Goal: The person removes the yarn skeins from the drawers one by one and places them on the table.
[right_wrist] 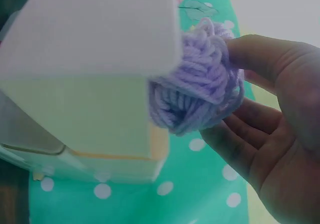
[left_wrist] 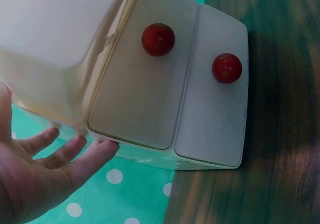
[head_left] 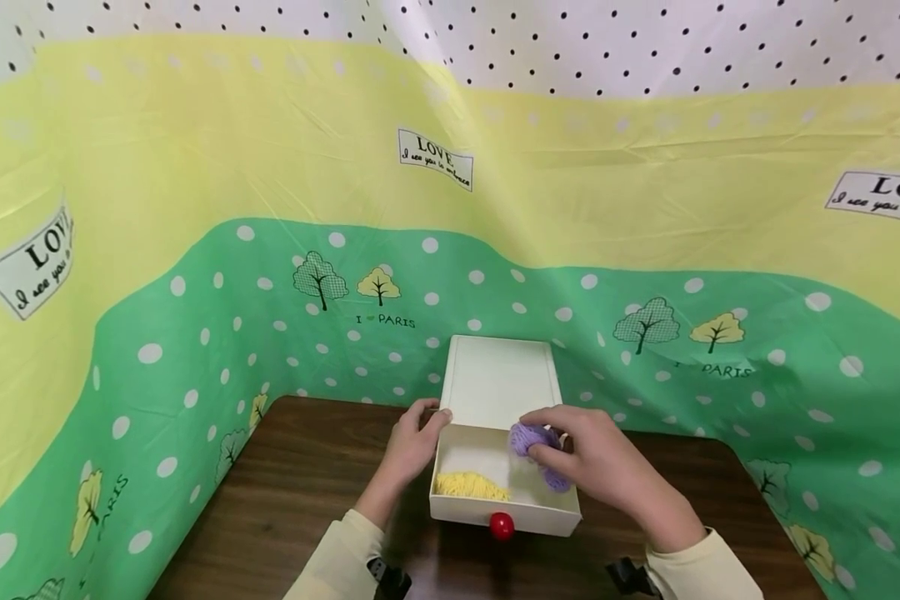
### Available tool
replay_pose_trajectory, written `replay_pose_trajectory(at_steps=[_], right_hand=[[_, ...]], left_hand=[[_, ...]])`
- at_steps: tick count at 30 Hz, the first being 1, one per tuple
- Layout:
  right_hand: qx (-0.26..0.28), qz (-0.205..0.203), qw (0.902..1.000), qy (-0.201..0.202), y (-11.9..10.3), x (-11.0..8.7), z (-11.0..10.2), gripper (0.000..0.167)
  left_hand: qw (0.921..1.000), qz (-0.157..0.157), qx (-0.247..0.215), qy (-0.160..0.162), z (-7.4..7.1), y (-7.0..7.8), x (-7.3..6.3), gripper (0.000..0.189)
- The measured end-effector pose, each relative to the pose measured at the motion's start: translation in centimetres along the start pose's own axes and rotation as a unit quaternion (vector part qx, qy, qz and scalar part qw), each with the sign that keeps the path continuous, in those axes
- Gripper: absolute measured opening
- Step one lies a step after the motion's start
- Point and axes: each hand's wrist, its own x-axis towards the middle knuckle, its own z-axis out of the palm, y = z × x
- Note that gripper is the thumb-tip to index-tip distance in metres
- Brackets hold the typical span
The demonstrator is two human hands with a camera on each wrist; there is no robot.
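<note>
My right hand [head_left: 596,454] pinches a ball of purple yarn [right_wrist: 197,84] between thumb and fingers, over the right part of a pulled-out white drawer [head_left: 457,508]. More purple yarn [head_left: 557,480] shows below these fingers; whether it belongs to the same ball, I cannot tell. Yellow yarn [head_left: 471,485] lies in the drawer's front left part. The drawer belongs to a small white cabinet [head_left: 501,379]. At its left side, my left hand [head_left: 414,442] touches the cabinet near the drawer's back corner, with fingers extended and fingertips against the side [left_wrist: 145,154].
The pulled-out drawer has a red knob [head_left: 502,526]. Below it are two closed drawer fronts with red knobs [left_wrist: 158,39]. The cabinet stands on a dark wooden table [head_left: 330,450]. A green and yellow patterned cloth [head_left: 390,358] hangs behind and around the table.
</note>
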Motion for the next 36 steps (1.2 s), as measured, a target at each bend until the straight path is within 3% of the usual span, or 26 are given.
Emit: replay_pose_trajectory(at_steps=[11,27,36], right_hand=[[-0.025,-0.017,0.9977,0.061,0.8,-0.4,-2.1,0.031],[-0.074,0.044,0.9942,0.064,4.5,-2.6,-3.5,0.032],[-0.076,0.063,0.9932,0.061,6.8,-3.3,-2.6,0.033]], left_hand=[[1.0,0.005,-0.007,-0.003,-0.3,0.3,-0.1,0.05],[0.9999,-0.004,0.0,-0.013,-0.1,0.3,0.0,0.049],[0.9999,-0.008,-0.001,-0.01,-0.1,0.2,0.0,0.049]])
